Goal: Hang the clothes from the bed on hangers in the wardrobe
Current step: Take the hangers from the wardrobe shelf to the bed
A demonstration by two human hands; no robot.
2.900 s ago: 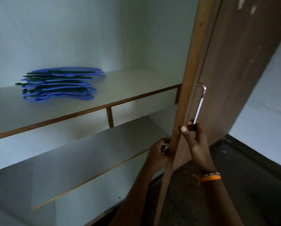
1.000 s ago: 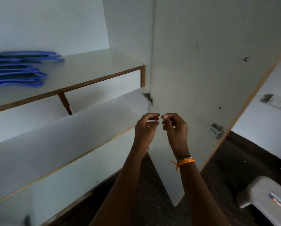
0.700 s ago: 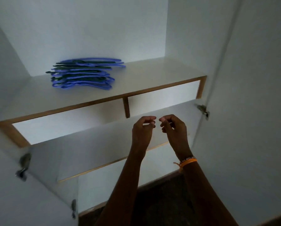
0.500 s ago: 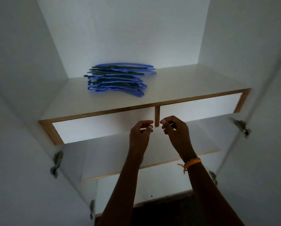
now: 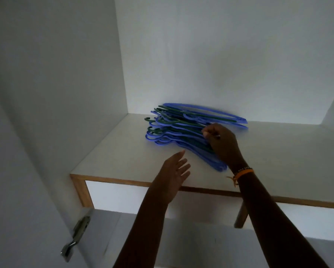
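A stack of blue and dark green plastic hangers [image 5: 177, 124] lies flat on the upper white shelf [image 5: 112, 157] of the open wardrobe. My right hand [image 5: 220, 140], with an orange band at the wrist, rests on the right part of the stack, its fingers curled round hangers near the top. My left hand [image 5: 174, 175] hovers over the shelf's front edge with straight fingers, a little short of the stack and holding nothing. No clothes and no bed are in view.
The wardrobe's white left wall [image 5: 55, 93] and back wall [image 5: 220, 55] close in the shelf. A wood-edged front strip [image 5: 127, 182] and a short divider post [image 5: 241, 215] sit above the lower shelf [image 5: 191, 235]. A metal hinge [image 5: 75, 236] sticks out at the lower left.
Both hands rose from in front of the lower shelf to the upper one. The right hand took hold of hangers in the stack; the left hand's fingers straightened. The view tilted upward.
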